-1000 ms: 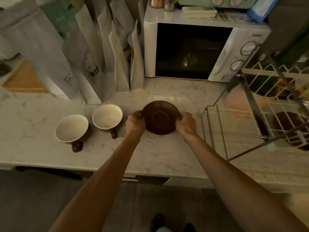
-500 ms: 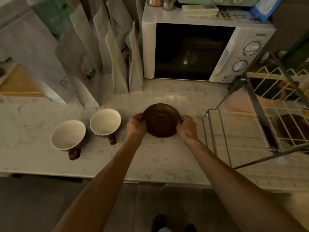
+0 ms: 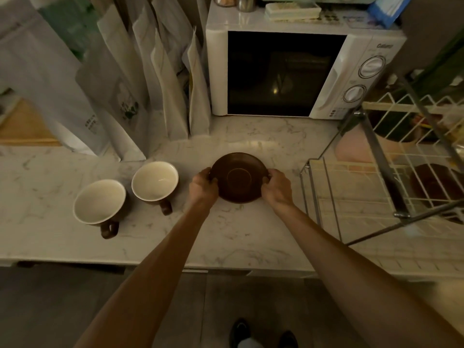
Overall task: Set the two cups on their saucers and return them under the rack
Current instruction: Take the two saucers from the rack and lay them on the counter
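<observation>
A dark brown saucer (image 3: 239,177) sits at the middle of the marble counter (image 3: 238,237). My left hand (image 3: 202,187) grips its left rim and my right hand (image 3: 276,187) grips its right rim. Whether one saucer or a stack lies there, I cannot tell. Two brown cups with cream insides stand to the left: the nearer cup (image 3: 100,205) and the farther cup (image 3: 155,185), both upright with handles pointing toward me. Under the wire rack (image 3: 376,156) at the right lies another dark brown round dish (image 3: 437,187).
A white microwave (image 3: 288,71) stands behind the saucer. Several tall paper bags (image 3: 160,91) line the back left. A pink item (image 3: 356,146) sits under the rack. The counter's front edge runs just below my forearms.
The hands stay on the saucer's rim. The view has tilted a little, so the saucer and cups sit slightly lower in the frame.
</observation>
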A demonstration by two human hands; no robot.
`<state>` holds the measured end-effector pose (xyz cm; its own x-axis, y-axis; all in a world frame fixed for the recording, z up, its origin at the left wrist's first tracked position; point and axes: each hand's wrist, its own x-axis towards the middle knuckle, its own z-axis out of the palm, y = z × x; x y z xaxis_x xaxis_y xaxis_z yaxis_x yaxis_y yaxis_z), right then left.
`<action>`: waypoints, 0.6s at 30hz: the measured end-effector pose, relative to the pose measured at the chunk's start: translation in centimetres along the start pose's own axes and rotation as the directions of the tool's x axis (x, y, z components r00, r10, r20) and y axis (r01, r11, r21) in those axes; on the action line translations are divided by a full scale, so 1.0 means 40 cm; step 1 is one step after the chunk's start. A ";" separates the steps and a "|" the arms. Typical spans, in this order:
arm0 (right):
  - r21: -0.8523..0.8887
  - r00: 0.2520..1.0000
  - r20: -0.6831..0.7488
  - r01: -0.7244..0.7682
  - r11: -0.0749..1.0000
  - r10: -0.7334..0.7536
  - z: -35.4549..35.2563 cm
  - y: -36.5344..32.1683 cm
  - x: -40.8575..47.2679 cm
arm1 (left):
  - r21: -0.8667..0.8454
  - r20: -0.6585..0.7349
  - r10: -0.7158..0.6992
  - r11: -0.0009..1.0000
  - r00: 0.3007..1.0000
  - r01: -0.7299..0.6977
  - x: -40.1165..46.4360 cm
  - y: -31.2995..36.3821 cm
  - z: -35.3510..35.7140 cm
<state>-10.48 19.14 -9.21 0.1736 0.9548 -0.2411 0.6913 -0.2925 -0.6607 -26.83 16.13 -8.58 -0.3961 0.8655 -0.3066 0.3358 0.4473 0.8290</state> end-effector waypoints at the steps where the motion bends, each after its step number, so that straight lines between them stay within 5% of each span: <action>1: -0.006 1.000 -0.002 0.005 1.000 -0.005 -0.003 -0.001 -0.006 | 0.020 0.005 0.004 1.000 1.000 -0.004 -0.003 0.002 -0.002; 12: -0.173 0.958 -0.002 0.281 0.944 -0.286 -0.049 -0.009 -0.117 | 0.449 0.071 0.225 0.863 0.972 -0.232 -0.101 0.015 -0.037; 18: -0.214 0.845 0.241 0.526 0.823 -0.478 -0.117 0.028 -0.207 | 0.649 0.354 0.273 0.617 0.894 -0.446 -0.208 -0.018 -0.041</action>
<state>-7.86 11.14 -4.61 -0.3523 0.9340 -0.0591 0.8105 0.2729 -0.5183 -25.16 8.24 -5.87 0.0404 0.9762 -0.2133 0.9380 0.0365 0.3446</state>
